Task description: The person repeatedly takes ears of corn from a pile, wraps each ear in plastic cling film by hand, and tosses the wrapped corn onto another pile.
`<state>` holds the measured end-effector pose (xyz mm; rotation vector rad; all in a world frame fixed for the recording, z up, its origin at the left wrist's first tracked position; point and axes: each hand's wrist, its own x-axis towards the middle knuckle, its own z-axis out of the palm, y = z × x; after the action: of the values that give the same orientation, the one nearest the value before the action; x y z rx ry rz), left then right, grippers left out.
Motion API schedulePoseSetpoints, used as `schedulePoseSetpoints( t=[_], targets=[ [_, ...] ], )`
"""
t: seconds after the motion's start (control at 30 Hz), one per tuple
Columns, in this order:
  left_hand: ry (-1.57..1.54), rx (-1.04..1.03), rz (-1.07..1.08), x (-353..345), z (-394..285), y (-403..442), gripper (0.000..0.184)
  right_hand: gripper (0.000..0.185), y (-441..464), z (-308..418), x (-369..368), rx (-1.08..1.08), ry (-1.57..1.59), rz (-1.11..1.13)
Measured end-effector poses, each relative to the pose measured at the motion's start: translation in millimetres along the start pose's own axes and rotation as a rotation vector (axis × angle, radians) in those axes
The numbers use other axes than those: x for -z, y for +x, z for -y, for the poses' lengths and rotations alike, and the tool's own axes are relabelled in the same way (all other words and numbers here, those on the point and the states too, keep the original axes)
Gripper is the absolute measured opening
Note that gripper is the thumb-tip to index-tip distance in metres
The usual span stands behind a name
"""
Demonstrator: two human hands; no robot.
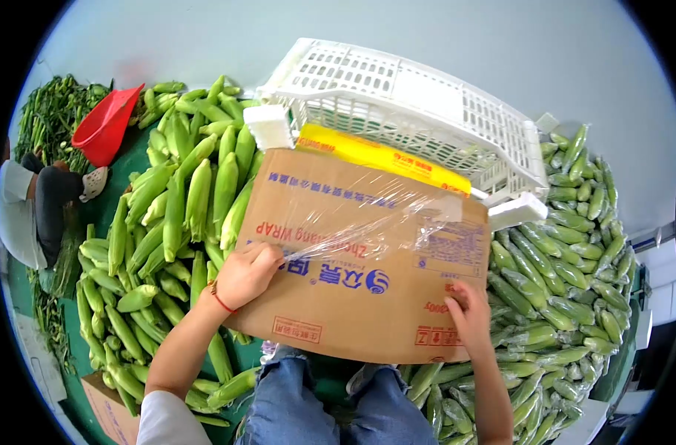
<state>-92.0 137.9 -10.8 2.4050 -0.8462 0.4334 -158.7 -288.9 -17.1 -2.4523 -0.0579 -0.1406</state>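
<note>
A sheet of brown cardboard point(338, 297) with printed lettering lies tilted across my lap. Clear plastic film point(345, 230), wrinkled and shiny, stretches over its upper part. My left hand point(250, 276) is closed at the cardboard's left side, gripping the film's edge. At the lower right, my right hand point(468, 311) has its fingers curled in a pinch against the board. Whatever is between those fingers is too small to make out. A yellow strip with red lettering point(382, 158) runs along the cardboard's top edge.
Behind the board stands a white plastic crate point(419, 93). Unwrapped green corn ears point(179, 200) are piled on the left, film-wrapped ears point(545, 297) on the right. A red container point(107, 126) and another person's leg point(55, 204) are at far left.
</note>
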Motion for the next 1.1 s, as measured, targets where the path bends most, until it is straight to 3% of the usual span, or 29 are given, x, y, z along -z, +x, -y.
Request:
schedulePoseSetpoints(
  t=[0.03,0.1,0.17,0.27,0.37,0.4,0.47,0.5,0.6,0.7,0.77,0.87,0.93,1.0,1.03,1.1],
  targets=[
    [0.007,0.014,0.023,2,1,0,0.015,0.036,20,6,-9,0.068,-0.044,-0.049],
    [-0.023,0.066,0.026,2,4,-1,0.014,0.037,55,33,-17,0.005,0.022,0.038],
    [-0.050,0.168,0.034,3,7,-2,0.013,0.030,87,19,-43,0.342,-0.052,-0.074],
    [-0.089,0.253,0.050,6,9,7,0.010,0.019,120,27,-52,0.417,-0.162,-0.164],
    [-0.176,0.356,0.004,6,17,16,0.007,0.011,126,12,-52,0.408,-0.050,-0.112],
    [-0.259,0.416,-0.014,8,20,20,0.006,0.012,123,8,-48,0.259,0.126,-0.063],
    [-0.231,0.368,-0.054,12,26,26,0.005,0.013,109,1,-37,-0.044,0.473,0.029],
    [-0.234,0.351,-0.067,14,27,29,0.006,0.014,102,9,-23,-0.061,0.466,-0.030],
    [-0.172,0.255,-0.073,22,24,32,0.007,0.013,79,-2,9,0.005,0.401,-0.136],
    [-0.142,0.230,-0.054,19,17,34,0.008,0.010,79,5,18,0.352,-0.009,-0.233],
    [-0.192,0.271,-0.044,14,17,41,0.008,0.009,80,14,19,0.349,0.019,-0.211],
    [-0.210,0.306,-0.107,21,17,46,0.008,0.007,71,17,14,0.092,0.370,-0.133],
    [-0.021,0.155,-0.125,35,17,36,0.012,0.007,58,21,23,0.010,0.460,-0.151],
    [0.165,-0.053,-0.050,54,8,13,0.015,0.006,24,23,36,-0.026,0.328,-0.060],
    [0.174,-0.123,-0.023,57,3,-5,0.017,0.007,4,23,40,0.016,0.247,-0.011],
    [0.159,-0.185,0.028,61,-14,-46,0.019,0.006,-42,21,36,-0.142,0.353,0.079]
  ],
)
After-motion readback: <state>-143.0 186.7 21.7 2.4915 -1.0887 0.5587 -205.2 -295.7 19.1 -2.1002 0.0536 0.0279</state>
